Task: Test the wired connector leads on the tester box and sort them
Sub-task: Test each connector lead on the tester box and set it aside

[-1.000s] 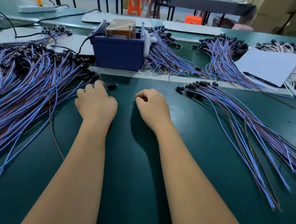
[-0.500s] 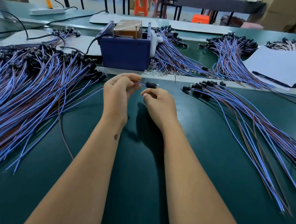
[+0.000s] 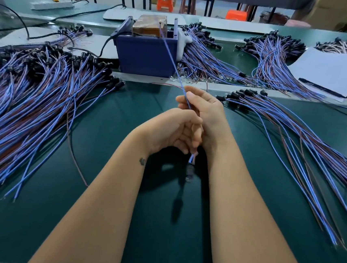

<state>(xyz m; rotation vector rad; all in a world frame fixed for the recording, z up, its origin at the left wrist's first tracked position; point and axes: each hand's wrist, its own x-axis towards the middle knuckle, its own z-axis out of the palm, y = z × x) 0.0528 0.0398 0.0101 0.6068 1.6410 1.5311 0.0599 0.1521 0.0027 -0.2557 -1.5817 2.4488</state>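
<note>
1. Head view, the only one supplied. Lead under test (image 3: pixel 171 57): one thin blue wire paired with a reddish one, running from both hands up and away to the top of the tester box (image 3: pixel 146 57), free tip at or just beside the brown unit seated in it; actual contact impossible to confirm.
2. Connector end: small dark plug (image 3: pixel 190 172) dangling just below the hands, blurred, clear of the green mat (image 3: pixel 103 145).
3. Left hand (image 3: pixel 168 128): fingers curled round the lower part of the lead, a closed hold on the wire.
4. Right hand (image 3: pixel 204 111): thumb and fingers pinching the same lead higher up, steering it toward the box.
5. Untested stock judged to be the large pile (image 3: pixel 29 100) at left; smaller fanned group (image 3: pixel 295 132) at right judged the sorted side. Further bundles (image 3: pixel 269 55) behind the box, beside a sheet of paper (image 3: pixel 333 70).
6. Handling, as judgement: very light, limp, springy over its length; no support for its own weight, hence two holds needed. Insulation likely smooth, prone to slipping through a loose pinch.
7. Recommended hold: one pinch near the bare tip for aiming, another close behind the plug to stop swing. Stripped ends and joint at plug judged fragile; no sharp bending or tugging there.
8. Risk: snagging neighbouring leads when laying down.
</note>
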